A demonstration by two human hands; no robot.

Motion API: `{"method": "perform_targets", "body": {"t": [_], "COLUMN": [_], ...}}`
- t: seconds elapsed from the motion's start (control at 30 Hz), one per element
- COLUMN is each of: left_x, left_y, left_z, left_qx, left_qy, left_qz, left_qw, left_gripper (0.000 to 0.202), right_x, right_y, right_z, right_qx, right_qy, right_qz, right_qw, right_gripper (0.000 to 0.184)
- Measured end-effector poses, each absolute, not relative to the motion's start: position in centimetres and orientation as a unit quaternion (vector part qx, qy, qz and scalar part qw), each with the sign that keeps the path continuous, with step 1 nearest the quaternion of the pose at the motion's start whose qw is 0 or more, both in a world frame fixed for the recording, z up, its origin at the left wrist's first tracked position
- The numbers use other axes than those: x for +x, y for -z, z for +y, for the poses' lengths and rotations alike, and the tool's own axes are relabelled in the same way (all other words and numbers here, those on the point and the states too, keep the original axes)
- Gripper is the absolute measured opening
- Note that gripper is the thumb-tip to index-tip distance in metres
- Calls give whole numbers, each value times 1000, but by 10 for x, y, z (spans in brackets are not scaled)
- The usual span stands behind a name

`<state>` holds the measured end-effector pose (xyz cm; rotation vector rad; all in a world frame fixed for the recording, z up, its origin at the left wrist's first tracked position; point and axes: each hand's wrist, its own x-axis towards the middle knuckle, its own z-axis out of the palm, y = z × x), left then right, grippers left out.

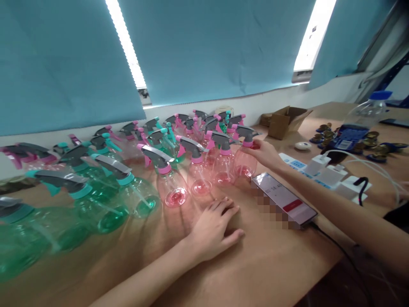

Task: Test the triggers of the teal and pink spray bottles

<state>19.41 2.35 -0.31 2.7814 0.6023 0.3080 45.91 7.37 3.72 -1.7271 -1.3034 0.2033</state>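
Observation:
Many clear spray bottles stand on the wooden table [262,264], green ones at the left and pink ones in the middle. My right hand [263,153] grips a pink spray bottle [244,164] at the right end of the front row, fingers wrapped round its neck. My left hand [214,228] lies flat on the tabletop just in front of the pink bottles, fingers spread and holding nothing. A green spray bottle [136,192] stands nearer the left.
A phone [284,200] with a lit screen lies on the table beside my right forearm, with a cable attached. A white power strip [322,170] with chargers sits at the right. Behind it stand an open cardboard box [286,119] and a large plastic bottle [361,121].

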Motion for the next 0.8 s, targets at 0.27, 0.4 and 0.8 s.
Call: {"method": "perform_targets", "body": {"t": [0.27,0.4,0.8], "left_x": [193,189,146], "left_y": [3,5,8], "left_z": [23,21,-1], "left_qx": [960,955,906], "left_qy": [-127,-150,-250], "left_qz": [203,201,266], "left_qw": [147,157,212], "left_gripper": [50,44,65], "right_x": [462,463,359], "right_y": [-56,-71,-57], "right_z": [51,17,-50], "right_qx": [-698,-711,-616], "right_qy": [-36,-21,-236], "right_qz": [-509,-504,-575], "right_qw": [501,490,483], "right_gripper": [26,21,24]}}
